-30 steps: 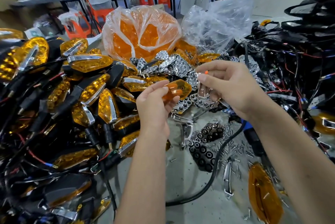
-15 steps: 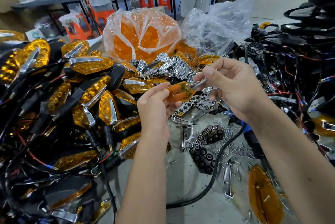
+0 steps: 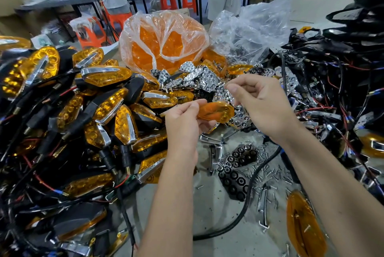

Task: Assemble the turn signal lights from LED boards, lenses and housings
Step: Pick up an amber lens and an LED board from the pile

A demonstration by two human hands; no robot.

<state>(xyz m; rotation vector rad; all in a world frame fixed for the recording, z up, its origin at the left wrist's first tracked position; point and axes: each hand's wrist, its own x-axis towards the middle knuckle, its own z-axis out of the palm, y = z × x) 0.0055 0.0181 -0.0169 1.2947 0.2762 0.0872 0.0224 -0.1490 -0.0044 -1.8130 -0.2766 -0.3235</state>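
Dozens of finished turn signals (image 3: 108,111) heap on the table (image 3: 209,204) at left; bagged lenses (image 3: 164,42) and wired housings (image 3: 342,73) remain. Left hand (image 3: 184,123) pinches one amber lens (image 3: 216,112) mid-air; right hand (image 3: 264,105) pinches something too small to tell.

Two bare forearms, hands (image 3: 182,119) without gloves
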